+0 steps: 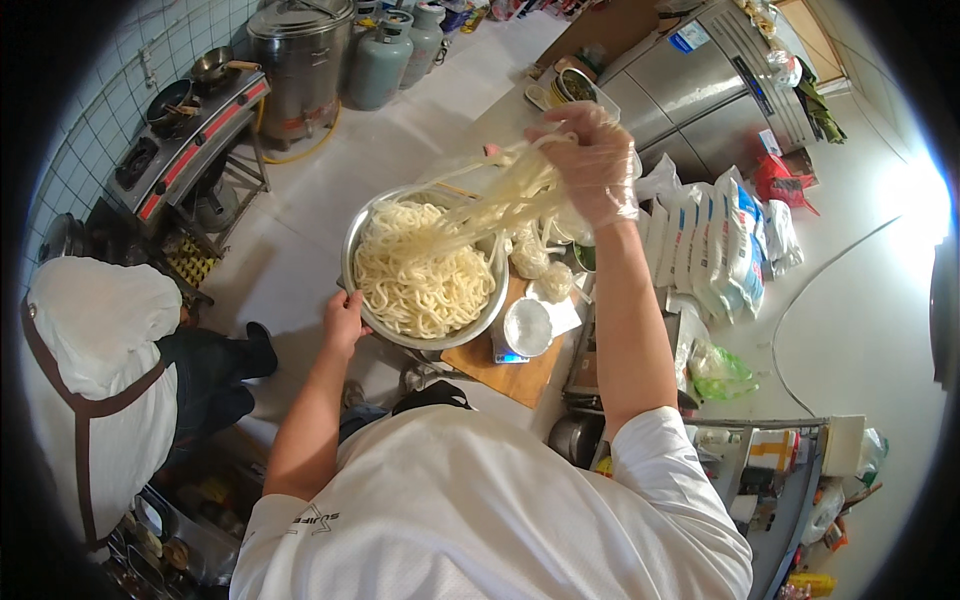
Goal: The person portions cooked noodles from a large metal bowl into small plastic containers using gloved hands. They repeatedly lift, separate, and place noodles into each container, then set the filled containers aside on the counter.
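A large metal bowl full of thick pale noodles is in front of me. Bare, my left hand grips the bowl's rim at its near left side. My right hand, in a clear plastic glove, is raised to the right of the bowl and clutches a bunch of noodle strands. These strands are blurred and trail down to the heap. Just right of the bowl, a small round container sits on a digital scale with a lit display. Bagged noodle portions lie beyond it.
A wooden board lies under the scale. Another person in white stands at the left. A gas stove, a steel pot and gas cylinders line the far left. Stacked sacks and a steel refrigerator are right.
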A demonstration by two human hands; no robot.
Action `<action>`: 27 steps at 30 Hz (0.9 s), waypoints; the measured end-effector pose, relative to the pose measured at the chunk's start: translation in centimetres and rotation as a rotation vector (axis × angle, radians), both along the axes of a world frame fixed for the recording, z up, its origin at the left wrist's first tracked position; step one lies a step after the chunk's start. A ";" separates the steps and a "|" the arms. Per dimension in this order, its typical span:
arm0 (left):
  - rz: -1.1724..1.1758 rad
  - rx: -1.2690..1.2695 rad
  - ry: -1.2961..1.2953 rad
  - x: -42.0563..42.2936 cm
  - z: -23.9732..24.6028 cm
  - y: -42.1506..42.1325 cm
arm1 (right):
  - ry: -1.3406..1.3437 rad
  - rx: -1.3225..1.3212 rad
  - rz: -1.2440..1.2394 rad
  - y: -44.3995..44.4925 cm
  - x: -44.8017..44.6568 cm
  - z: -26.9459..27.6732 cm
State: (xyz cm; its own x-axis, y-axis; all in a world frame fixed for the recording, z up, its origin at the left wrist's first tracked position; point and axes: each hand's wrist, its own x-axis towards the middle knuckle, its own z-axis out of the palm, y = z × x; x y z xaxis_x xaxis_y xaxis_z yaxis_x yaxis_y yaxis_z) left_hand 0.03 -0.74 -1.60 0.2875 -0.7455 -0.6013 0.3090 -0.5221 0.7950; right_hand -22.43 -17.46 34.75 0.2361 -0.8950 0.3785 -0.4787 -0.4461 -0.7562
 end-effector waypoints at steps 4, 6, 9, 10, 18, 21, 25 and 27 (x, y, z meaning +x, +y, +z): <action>-0.008 -0.008 0.053 0.1 0.3 0.1 | 0.024 -0.036 -0.021 0.3 0.9 -3.8; -0.008 -0.022 0.071 0.1 0.5 0.3 | 0.227 0.120 0.035 0.9 1.4 -6.6; -0.004 -0.026 0.050 0.2 0.7 0.1 | 0.203 0.211 0.044 1.3 1.1 -7.2; 0.000 -0.017 0.041 0.1 0.7 0.2 | 0.102 0.187 0.049 1.5 0.7 -6.5; 0.020 -0.036 0.043 0.0 0.6 0.0 | -0.216 0.301 0.150 -0.7 -1.1 -8.4; 0.025 -0.025 0.025 -0.2 1.0 0.3 | 0.264 0.429 0.123 -2.0 -3.1 -16.2; 0.062 -0.005 0.076 -0.7 1.7 0.5 | 0.253 0.425 0.229 -4.9 -6.2 -21.2; 0.129 -0.039 0.086 -1.5 1.5 1.0 | 0.343 0.438 0.208 -5.3 -6.6 -22.3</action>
State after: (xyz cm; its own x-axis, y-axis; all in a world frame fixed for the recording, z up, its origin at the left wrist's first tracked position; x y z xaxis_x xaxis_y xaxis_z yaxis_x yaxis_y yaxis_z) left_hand -1.44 0.31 -0.06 0.3309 -0.7291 -0.5991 0.4393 -0.4428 0.7816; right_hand -29.03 -22.78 12.43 0.4673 -0.8722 -0.1446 -0.6642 -0.2384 -0.7085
